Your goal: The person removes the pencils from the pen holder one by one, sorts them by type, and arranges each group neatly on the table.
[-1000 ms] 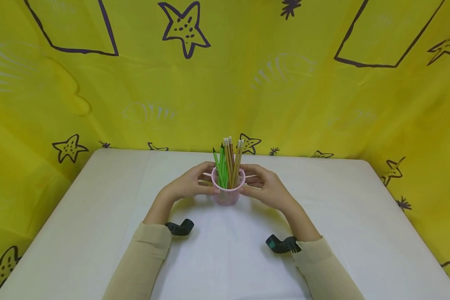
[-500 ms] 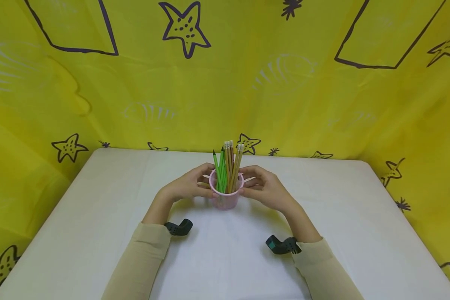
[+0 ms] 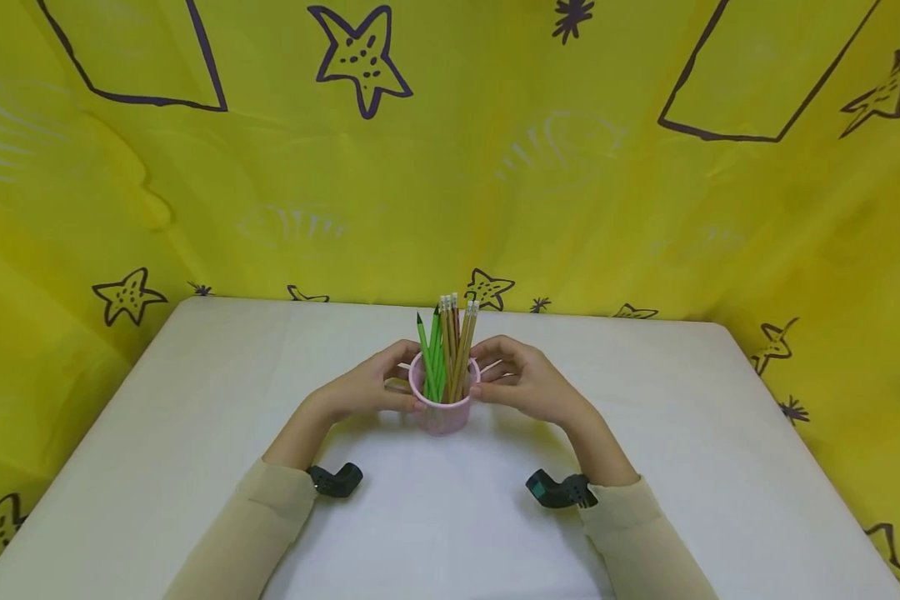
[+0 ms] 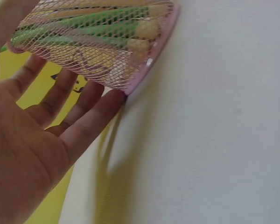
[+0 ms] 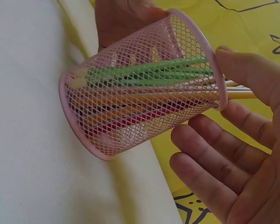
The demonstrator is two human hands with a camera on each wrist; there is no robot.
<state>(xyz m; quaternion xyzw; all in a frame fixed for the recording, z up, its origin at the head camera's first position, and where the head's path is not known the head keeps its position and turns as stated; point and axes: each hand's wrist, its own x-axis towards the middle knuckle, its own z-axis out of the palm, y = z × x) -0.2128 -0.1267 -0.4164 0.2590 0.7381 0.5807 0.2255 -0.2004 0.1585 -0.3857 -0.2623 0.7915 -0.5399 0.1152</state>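
Observation:
A pink mesh pencil cup [image 3: 442, 421] stands near the middle of the white table in the head view. Green pencils [image 3: 432, 367] with dark points up fill its left side. Tan pencils [image 3: 447, 342] with white eraser ends up fill the right. My left hand [image 3: 367, 383] holds the cup's left side, thumb in front and fingers behind. On the opposite side my right hand [image 3: 528, 382] holds it, its thumb near the rim. The right wrist view shows the mesh cup [image 5: 140, 93] upright on its pink base ring; whether the base touches the table I cannot tell.
A white cloth covers the table [image 3: 450, 517]. Behind it and along both sides hangs a yellow curtain [image 3: 435, 192] with dark star drawings. Black wrist cameras [image 3: 336, 481] sit on both wrists, at the beige sleeves.
The pencil cup has come toward me and slightly left, with both hands around it throughout. My left forearm has shifted left and nearer; the head view has turned slightly.

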